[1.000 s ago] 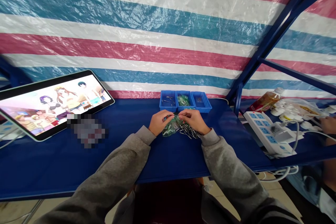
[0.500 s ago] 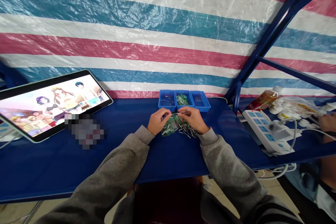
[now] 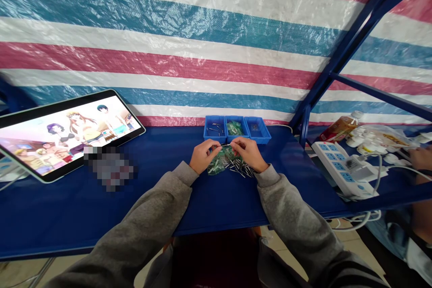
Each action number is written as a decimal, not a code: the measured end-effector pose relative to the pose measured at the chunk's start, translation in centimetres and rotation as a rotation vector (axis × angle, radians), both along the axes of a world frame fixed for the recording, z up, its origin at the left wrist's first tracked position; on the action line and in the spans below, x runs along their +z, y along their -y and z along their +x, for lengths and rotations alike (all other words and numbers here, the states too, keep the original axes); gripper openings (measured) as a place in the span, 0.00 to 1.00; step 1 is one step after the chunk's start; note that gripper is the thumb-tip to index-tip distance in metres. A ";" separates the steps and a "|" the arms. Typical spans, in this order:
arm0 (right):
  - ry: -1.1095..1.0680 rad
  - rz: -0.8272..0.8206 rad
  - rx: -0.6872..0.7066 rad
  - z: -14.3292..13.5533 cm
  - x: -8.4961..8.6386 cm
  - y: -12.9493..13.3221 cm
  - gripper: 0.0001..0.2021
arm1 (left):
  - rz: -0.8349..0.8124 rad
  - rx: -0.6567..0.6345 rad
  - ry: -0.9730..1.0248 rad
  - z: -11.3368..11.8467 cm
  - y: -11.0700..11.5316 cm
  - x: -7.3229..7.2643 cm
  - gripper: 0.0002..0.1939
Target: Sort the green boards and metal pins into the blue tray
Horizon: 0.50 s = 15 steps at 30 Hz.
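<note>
My left hand (image 3: 203,155) is closed in a pinch above the table, level with my right hand (image 3: 249,153), whose fingertips are pinched too. Between them runs a thin, pale, rod-like piece (image 3: 226,145), one end at each set of fingertips; it is too small to name. Under my hands lies a clear plastic bag (image 3: 216,166) with green in it. Loose thin metal pins (image 3: 241,168) are heaped beside the bag, below my right hand. Just beyond stands a row of blue bins: the left bin (image 3: 215,131) holds a few thin metal pieces, the middle one a green bag (image 3: 234,128).
The right bin (image 3: 257,130) has a small item inside. A tablet (image 3: 70,137) leans at the left, with a blurred-out object before it. To the right are a power strip (image 3: 334,166), a bottle (image 3: 340,126), white containers (image 3: 367,141) and another person's hand (image 3: 421,158).
My right fingertips have shifted very slightly and sit a little more bent. My left hand and the heap of pins look the same.
</note>
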State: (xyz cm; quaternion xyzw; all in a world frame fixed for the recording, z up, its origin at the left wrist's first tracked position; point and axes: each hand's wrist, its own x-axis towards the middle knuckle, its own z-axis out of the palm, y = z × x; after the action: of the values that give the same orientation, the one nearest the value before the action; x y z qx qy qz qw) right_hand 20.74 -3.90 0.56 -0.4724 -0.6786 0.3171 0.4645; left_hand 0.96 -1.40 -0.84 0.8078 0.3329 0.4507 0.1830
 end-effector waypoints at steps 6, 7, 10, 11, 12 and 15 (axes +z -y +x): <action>0.003 -0.018 0.017 -0.1 0.2 0.2 0.18 | 0.015 -0.001 -0.012 0.0 0.0 -0.1 0.14; -0.009 -0.009 0.018 -0.1 0.2 0.1 0.17 | 0.010 -0.003 -0.014 0.0 0.0 0.0 0.15; -0.032 0.027 0.016 0.0 0.1 0.0 0.15 | -0.011 -0.006 -0.010 0.0 0.0 0.2 0.16; -0.030 0.032 0.017 0.0 0.1 0.0 0.15 | -0.020 -0.007 -0.004 0.0 0.1 0.3 0.16; -0.028 0.032 0.021 0.0 0.1 0.0 0.15 | -0.033 -0.007 0.004 0.0 0.1 0.4 0.16; -0.037 0.010 0.030 -0.1 0.1 0.0 0.16 | -0.100 0.002 0.060 0.1 0.4 0.6 0.16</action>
State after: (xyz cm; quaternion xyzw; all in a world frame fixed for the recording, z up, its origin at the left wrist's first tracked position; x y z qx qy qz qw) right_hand 20.66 -3.92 0.61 -0.4538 -0.6785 0.3294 0.4745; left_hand 1.07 -1.78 -0.26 0.7834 0.3502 0.4578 0.2326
